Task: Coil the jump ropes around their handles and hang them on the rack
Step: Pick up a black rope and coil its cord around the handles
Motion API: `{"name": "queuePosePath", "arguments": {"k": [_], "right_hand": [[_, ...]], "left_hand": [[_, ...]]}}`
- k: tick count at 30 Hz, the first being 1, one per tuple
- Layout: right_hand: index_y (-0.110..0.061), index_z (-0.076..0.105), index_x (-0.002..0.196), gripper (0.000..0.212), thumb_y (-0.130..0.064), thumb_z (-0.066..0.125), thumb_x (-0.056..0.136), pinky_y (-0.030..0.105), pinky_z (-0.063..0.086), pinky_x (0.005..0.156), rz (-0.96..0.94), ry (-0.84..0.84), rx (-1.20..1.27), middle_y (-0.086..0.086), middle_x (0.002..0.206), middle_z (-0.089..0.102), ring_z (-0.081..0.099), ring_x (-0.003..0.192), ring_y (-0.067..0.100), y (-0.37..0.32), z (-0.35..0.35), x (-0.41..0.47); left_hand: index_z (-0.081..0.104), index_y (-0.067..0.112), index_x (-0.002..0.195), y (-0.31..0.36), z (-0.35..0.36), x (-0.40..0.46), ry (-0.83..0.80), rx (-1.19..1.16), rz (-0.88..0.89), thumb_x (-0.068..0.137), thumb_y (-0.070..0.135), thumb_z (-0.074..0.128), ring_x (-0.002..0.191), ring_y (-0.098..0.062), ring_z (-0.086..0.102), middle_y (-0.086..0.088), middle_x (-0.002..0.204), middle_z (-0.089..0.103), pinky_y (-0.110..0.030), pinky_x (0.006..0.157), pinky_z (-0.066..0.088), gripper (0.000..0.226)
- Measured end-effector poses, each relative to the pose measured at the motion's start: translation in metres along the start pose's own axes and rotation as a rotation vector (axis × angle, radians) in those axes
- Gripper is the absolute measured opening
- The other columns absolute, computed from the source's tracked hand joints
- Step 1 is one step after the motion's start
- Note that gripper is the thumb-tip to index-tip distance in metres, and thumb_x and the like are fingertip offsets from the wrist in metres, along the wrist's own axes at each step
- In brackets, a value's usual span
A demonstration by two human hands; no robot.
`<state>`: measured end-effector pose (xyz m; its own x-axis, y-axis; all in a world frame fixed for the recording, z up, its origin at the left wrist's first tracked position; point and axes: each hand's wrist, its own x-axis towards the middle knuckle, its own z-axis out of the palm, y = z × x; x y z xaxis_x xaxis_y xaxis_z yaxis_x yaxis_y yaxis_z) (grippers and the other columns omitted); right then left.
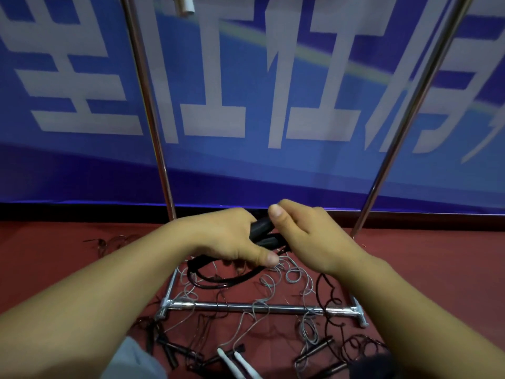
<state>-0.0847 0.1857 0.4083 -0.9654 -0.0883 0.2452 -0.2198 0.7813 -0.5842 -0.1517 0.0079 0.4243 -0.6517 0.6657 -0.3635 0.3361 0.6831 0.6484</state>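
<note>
The black handles [266,232], 2 of them side by side, sit between the hands just above the red floor [426,258], in front of the rack [254,307]. The left hand [232,236] grips them, fingers curled over the top and thumb pressed beneath near their lower ends. The right hand [308,233] meets them from the other side, thumb raised above the upper handle and fingers curled; it seems to pinch something at the handle ends, but what it holds is hidden behind the hand. The black rope [226,277] drops from the handles in a loose loop that hangs below the left hand.

Under the hands, the rack's low chrome crossbar runs left to right, and its 2 uprights rise at either side. A grey rope [276,280] lies in tangled curls over and around the crossbar. 2 white handles [237,363] lie side by side on the floor at the bottom edge. More dark handles [314,351] and dark rope coils lie scattered to the left and right of them. Behind the rack hangs a blue banner [246,165] with large white characters.
</note>
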Motion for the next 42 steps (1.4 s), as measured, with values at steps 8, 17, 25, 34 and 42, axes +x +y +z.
{"name": "queuePosePath", "arguments": {"k": [8,17,25,34,42], "right_hand": [[-0.019,0.056,0.077,0.046,-0.057,0.038,0.098,0.03,0.042,0.057,0.036,0.016,-0.011,0.0,0.066,0.06,0.054,0.061,0.015,-0.002,0.005,0.009],[-0.002,0.064,0.085,0.062,-0.059,0.042,0.096,0.03,0.038,0.058,0.21,-0.066,0.127,0.002,0.065,0.051,0.045,0.057,0.014,0.009,-0.011,0.009],[-0.014,0.071,0.088,0.056,-0.065,0.047,0.09,0.026,0.04,0.059,0.26,-0.087,0.265,-0.002,0.063,0.053,0.046,0.054,0.008,0.011,-0.017,0.003],[-0.011,0.076,0.094,0.048,-0.054,0.055,0.092,0.023,0.02,0.043,0.326,-0.14,0.532,0.002,0.053,0.04,0.024,0.045,0.013,0.019,-0.028,0.002],[-0.007,0.072,0.101,0.048,-0.05,0.053,0.094,0.025,0.018,0.044,0.332,-0.162,0.629,-0.002,0.052,0.044,0.023,0.045,0.012,0.024,-0.025,0.003]], "left_hand": [[0.067,0.02,0.09,-0.004,0.005,0.005,0.068,-0.142,0.099,0.075,0.058,0.079,0.062,-0.011,0.056,0.005,0.068,0.061,-0.032,0.064,0.043,0.043],[0.061,0.014,0.093,-0.01,0.007,0.005,-0.09,-0.333,0.121,0.092,0.031,0.07,0.073,-0.023,0.067,-0.005,0.074,0.069,-0.037,0.073,0.055,0.019],[0.054,0.013,0.102,-0.009,0.017,0.007,-0.123,-0.392,0.202,0.098,0.018,0.061,0.081,-0.022,0.07,-0.008,0.088,0.069,-0.03,0.066,0.059,0.009],[0.058,0.02,0.094,-0.003,0.015,0.004,-0.055,-0.294,0.269,0.087,0.018,0.076,0.066,-0.013,0.066,0.002,0.072,0.069,-0.024,0.061,0.05,0.02],[0.056,0.015,0.111,0.002,0.02,0.001,0.01,-0.332,0.204,0.096,0.028,0.064,0.062,-0.018,0.066,-0.005,0.074,0.067,-0.025,0.054,0.051,0.021]]}}
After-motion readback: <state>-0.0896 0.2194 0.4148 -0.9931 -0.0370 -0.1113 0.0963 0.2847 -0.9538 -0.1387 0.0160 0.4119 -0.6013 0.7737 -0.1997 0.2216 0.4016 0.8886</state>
